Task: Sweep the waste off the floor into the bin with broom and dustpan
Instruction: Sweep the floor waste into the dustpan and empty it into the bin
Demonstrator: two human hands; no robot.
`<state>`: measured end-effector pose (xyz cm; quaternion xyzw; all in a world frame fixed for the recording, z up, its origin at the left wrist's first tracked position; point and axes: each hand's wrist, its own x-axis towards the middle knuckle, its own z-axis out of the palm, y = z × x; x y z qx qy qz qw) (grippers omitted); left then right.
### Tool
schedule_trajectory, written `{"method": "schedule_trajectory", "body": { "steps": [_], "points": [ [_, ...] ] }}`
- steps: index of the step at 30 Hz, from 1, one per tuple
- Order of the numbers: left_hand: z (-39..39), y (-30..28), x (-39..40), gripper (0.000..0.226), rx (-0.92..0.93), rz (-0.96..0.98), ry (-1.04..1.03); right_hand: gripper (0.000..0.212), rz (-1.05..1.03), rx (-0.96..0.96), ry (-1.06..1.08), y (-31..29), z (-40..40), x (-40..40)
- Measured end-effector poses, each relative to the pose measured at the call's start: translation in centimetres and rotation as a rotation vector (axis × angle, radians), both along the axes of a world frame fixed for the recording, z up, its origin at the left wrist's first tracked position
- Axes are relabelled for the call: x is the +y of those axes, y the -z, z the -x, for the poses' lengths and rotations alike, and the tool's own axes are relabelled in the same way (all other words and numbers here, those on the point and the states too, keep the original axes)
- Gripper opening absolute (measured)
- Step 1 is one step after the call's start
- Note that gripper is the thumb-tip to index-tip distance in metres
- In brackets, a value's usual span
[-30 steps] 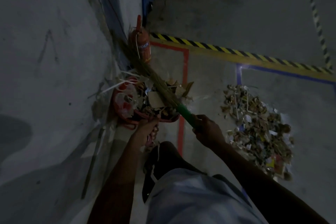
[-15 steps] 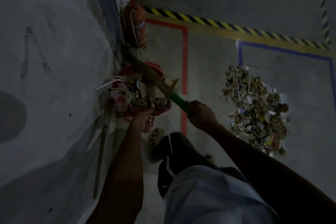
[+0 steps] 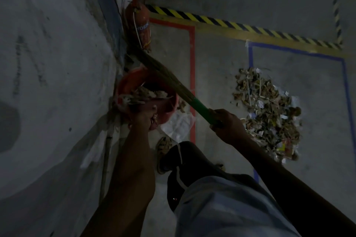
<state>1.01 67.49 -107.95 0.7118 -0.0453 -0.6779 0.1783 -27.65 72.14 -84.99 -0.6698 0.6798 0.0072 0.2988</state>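
Note:
My left hand (image 3: 148,119) grips the handle of a pinkish dustpan (image 3: 146,105), which is tilted over a red bin (image 3: 131,82) standing against the wall. Paper and leaf waste (image 3: 148,93) lies at the dustpan's front edge and spills into the bin. My right hand (image 3: 224,121) holds the green handle of a straw broom (image 3: 169,81). Its bristles stretch up-left over the bin toward the wall corner. A big pile of waste (image 3: 267,109) lies on the floor to the right, inside blue tape lines.
A red fire extinguisher (image 3: 139,25) stands by the wall behind the bin. Red tape (image 3: 192,75), blue tape (image 3: 250,57) and a yellow-black striped line (image 3: 240,25) mark the floor. A crumpled clear plastic bag (image 3: 178,124) lies beside the bin. My foot (image 3: 163,152) and knee are below.
The dustpan has been tipped up over the bin and most of its load has slid in. The view shifted, so the bin and extinguisher sit lower in frame. Both hands kept their grips.

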Motion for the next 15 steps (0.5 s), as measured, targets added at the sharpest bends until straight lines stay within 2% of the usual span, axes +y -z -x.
{"method": "schedule_trajectory", "body": {
  "steps": [1,2,6,10,12,15],
  "points": [
    [0.8,-5.2,0.1,0.045,0.053,-0.006,0.033,0.047,0.011,-0.010,0.016,-0.1,0.4,0.3],
    [1.4,-6.8,0.0,0.034,0.086,-0.031,0.056,0.047,0.020,-0.012,0.033,-0.2,0.9,0.5],
    [3.0,-8.2,1.4,0.041,0.081,0.004,-0.031,0.049,0.025,-0.032,0.086,-0.5,3.1,1.2],
    [3.8,-9.1,3.3,0.036,0.142,-0.032,-0.181,0.052,0.009,-0.034,0.139,-0.3,5.5,2.4],
    [4.5,-9.5,4.4,0.036,0.207,-0.040,-0.207,0.054,-0.003,-0.029,0.160,-0.1,7.0,3.4],
    [6.1,-11.2,5.6,0.040,0.189,-0.026,-0.174,0.055,-0.040,-0.031,0.207,0.2,9.0,4.7]
  ]
}}
